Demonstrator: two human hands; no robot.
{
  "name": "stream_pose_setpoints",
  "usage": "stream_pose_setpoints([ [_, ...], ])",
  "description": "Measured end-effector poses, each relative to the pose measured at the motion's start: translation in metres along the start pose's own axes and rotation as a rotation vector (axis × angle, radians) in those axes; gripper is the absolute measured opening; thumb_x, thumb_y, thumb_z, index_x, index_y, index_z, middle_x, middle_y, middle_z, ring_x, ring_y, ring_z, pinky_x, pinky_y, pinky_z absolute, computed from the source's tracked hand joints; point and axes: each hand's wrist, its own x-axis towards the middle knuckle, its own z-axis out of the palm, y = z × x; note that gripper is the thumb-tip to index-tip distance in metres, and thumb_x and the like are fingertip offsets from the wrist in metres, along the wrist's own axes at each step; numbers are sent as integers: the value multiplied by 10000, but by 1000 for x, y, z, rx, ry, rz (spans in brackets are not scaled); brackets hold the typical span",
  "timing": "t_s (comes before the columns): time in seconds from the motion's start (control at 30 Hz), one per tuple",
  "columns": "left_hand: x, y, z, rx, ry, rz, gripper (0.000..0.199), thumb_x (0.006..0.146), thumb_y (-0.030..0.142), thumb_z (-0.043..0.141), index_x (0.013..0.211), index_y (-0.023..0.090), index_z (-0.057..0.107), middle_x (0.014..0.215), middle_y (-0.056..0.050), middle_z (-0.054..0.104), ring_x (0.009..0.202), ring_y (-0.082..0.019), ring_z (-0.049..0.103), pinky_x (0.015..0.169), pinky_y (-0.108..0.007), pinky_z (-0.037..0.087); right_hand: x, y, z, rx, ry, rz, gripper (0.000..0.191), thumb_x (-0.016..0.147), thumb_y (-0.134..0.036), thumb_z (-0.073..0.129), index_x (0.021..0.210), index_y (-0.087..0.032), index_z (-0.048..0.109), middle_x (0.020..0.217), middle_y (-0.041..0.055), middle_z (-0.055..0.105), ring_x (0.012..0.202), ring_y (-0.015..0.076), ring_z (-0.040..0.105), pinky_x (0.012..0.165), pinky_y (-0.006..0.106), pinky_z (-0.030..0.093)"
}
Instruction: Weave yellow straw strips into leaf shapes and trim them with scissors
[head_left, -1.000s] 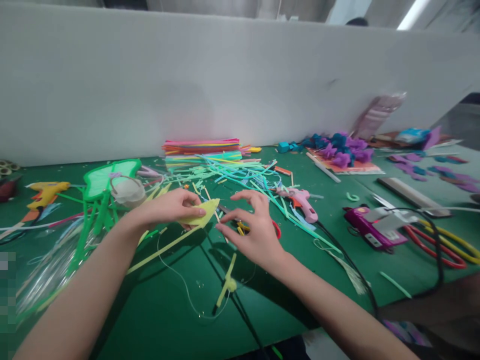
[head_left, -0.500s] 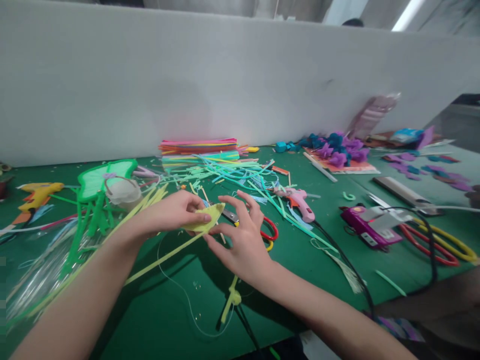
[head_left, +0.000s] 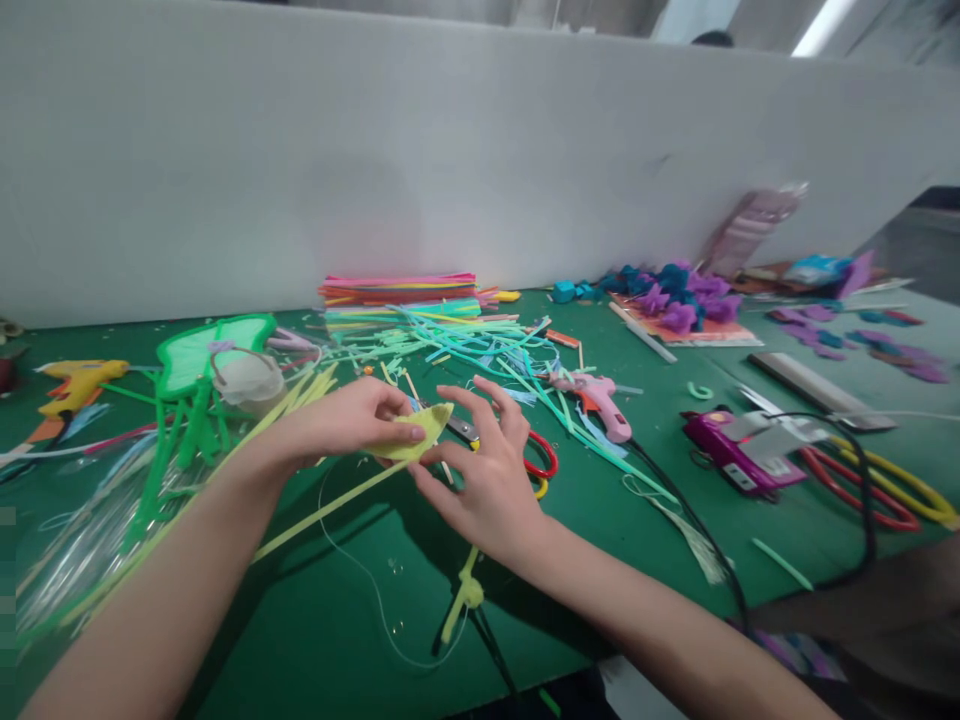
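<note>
My left hand (head_left: 356, 415) pinches a yellow leaf-shaped piece (head_left: 429, 424) between thumb and fingers, its pointed tip toward the right. From the lower edge of that piece a long yellow pipe cleaner (head_left: 330, 511) runs down to the left, under my left forearm. My right hand (head_left: 487, 485) has its thumb and index finger closed on the pipe cleaner where it meets the leaf; its other fingers are raised and bent. Below my right hand lies a knotted yellow pipe cleaner (head_left: 470, 592). Scissors (head_left: 541, 455) with red and yellow handles lie partly hidden behind my right hand.
Pipe cleaner bundles (head_left: 397, 290) and loose offcuts (head_left: 480, 340) lie at the back. A pink glue gun (head_left: 611, 410) is to the right, a yellow one (head_left: 79, 385) far left. A green pipe-cleaner piece (head_left: 202, 360), purple box (head_left: 739, 455) and larger scissors (head_left: 885, 485) flank my hands. Another person's arm (head_left: 862, 610) is at right.
Almost nothing differs. Both hands keep their hold on the yellow leaf piece and pipe cleaner, and the view has shifted very slightly.
</note>
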Motion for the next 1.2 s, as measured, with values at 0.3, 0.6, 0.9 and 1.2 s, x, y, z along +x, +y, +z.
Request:
stream_pose_setpoints([
  [0.3,4,-9,-3,-82,-99,-27,309,765,471,655,878,186,620,768,12,600,704,-153,575,625,-241,433,19,36,-17,259,-15,203,296,781,-258,674,1063,-228,589,1177,75,575,1152,246,508,971,450,429],
  [0.6,3,-7,-1,-41,-112,-2,298,799,485,618,872,196,618,757,22,580,661,-126,515,577,-223,357,13,32,-13,-6,-106,-114,190,814,-273,676,1002,-281,656,1340,64,460,1357,310,269,1067,531,284],
  [0.9,4,-5,0,4,-114,17,314,808,487,602,858,178,619,727,29,526,646,-117,459,567,-219,332,11,34,-9,-89,-105,-205,69,838,-224,638,895,-252,666,1348,78,449,1364,323,252,1049,522,293],
  [1.2,2,-2,3,-7,-128,23,286,797,459,607,836,175,617,703,37,511,626,-112,442,557,-220,312,9,34,-5,-106,-118,-256,86,868,-178,572,898,-231,633,1360,96,439,1368,315,258,1039,516,309],
])
